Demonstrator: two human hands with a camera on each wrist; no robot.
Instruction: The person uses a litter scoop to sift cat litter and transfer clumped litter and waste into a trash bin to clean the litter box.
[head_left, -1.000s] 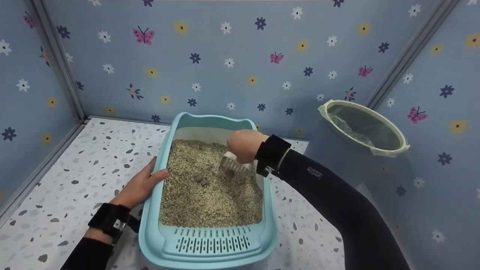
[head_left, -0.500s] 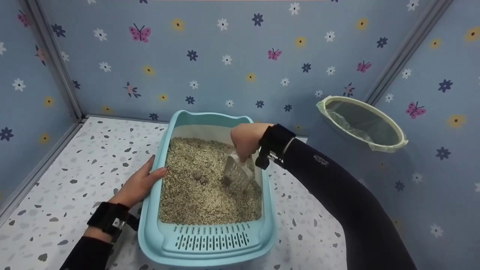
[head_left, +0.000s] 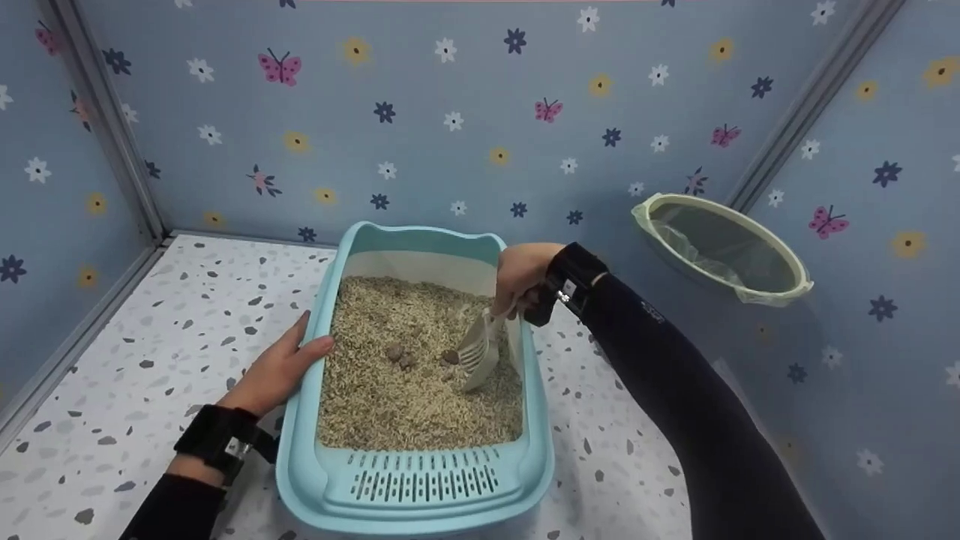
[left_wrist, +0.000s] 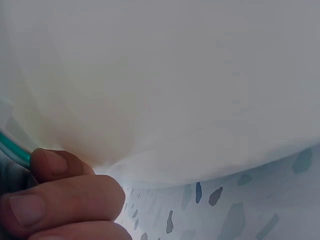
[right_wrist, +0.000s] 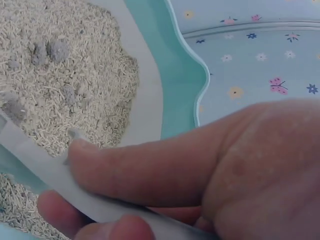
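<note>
My right hand [head_left: 523,274] grips the handle of a pale slotted litter scoop [head_left: 484,358], whose head stands tilted in the litter [head_left: 405,409]. In the right wrist view the thumb [right_wrist: 130,167] presses along the scoop's handle [right_wrist: 82,200]. Brown clumps [head_left: 401,356] lie mid-litter, and another clump [head_left: 450,357] sits just left of the scoop. My left hand [head_left: 270,375] holds the left rim of the light-blue litter box [head_left: 416,517], thumb on top. From the left wrist, its curled fingers [left_wrist: 65,205] show against the box's whitish underside [left_wrist: 190,90].
A bin [head_left: 739,291] lined with a thin translucent bag stands at the right, beyond the right forearm. The box rests on a speckled white surface [head_left: 202,300]. Blue flowered wall panels [head_left: 450,90] close in the back and both sides.
My right hand has shifted right and turned the scoop, so its head now stands on edge. The clump beside it shows more plainly. My left hand stays on the rim.
</note>
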